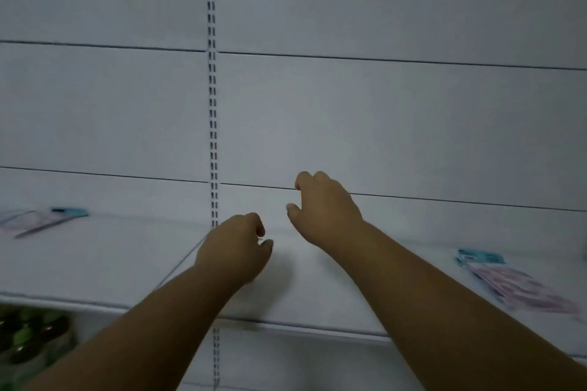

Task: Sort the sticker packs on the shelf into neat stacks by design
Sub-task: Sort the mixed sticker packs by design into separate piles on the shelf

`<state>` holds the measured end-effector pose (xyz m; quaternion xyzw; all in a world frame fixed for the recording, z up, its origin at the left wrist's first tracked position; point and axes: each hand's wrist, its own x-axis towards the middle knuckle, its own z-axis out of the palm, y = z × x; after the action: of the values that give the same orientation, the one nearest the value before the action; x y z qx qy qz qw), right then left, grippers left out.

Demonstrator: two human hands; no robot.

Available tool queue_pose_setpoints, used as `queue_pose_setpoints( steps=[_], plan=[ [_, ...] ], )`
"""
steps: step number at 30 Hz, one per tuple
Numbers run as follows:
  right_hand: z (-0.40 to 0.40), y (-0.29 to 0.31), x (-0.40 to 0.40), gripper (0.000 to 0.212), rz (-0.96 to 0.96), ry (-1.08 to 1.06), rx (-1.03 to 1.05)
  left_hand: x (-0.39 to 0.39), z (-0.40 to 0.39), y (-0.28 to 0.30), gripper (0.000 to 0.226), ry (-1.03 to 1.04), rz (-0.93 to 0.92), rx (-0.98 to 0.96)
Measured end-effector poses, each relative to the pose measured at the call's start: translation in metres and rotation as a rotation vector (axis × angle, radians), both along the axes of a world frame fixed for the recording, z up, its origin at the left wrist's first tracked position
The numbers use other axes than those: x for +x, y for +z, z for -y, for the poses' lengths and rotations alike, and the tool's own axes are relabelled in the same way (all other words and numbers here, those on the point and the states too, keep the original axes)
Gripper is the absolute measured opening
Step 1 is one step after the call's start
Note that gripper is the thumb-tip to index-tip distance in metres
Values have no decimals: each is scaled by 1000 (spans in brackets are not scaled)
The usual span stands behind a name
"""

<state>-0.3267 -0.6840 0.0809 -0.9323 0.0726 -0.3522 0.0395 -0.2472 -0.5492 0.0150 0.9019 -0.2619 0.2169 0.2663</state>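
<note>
Two groups of sticker packs lie on the white shelf [111,267]. One stack of packs [514,286], pink-patterned with teal header cards, sits at the right end. Another pack [41,219], also pink with a teal header, lies at the far left. My left hand [235,251] hovers over the shelf's middle, fingers curled loosely, holding nothing. My right hand [324,209] is raised a little higher and further back, fingers bent and apart, also holding nothing. Both hands are far from either group of packs.
A white back panel with a slotted upright [212,89] rises behind the shelf. Below the shelf at the lower left stand several jars with green lids [28,336]. The shelf's front edge [286,325] runs across the lower frame.
</note>
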Motion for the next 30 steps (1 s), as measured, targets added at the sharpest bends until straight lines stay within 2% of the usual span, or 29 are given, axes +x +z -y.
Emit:
queue_pose_setpoints(
  steps=[7, 14, 22, 30],
  plan=[
    [-197, 22, 41, 39, 9, 213, -94, 38, -212, 6, 29, 199, 47, 11],
    [-367, 16, 87, 43, -30, 320, -57, 63, -391, -5, 31, 290, 7, 84],
    [-431, 18, 150, 42, -57, 315, -77, 136, -448, -13, 30, 277, -20, 73],
    [-456, 13, 262, 40, -103, 350, -77, 245, -481, -14, 25, 317, -54, 75]
  ],
)
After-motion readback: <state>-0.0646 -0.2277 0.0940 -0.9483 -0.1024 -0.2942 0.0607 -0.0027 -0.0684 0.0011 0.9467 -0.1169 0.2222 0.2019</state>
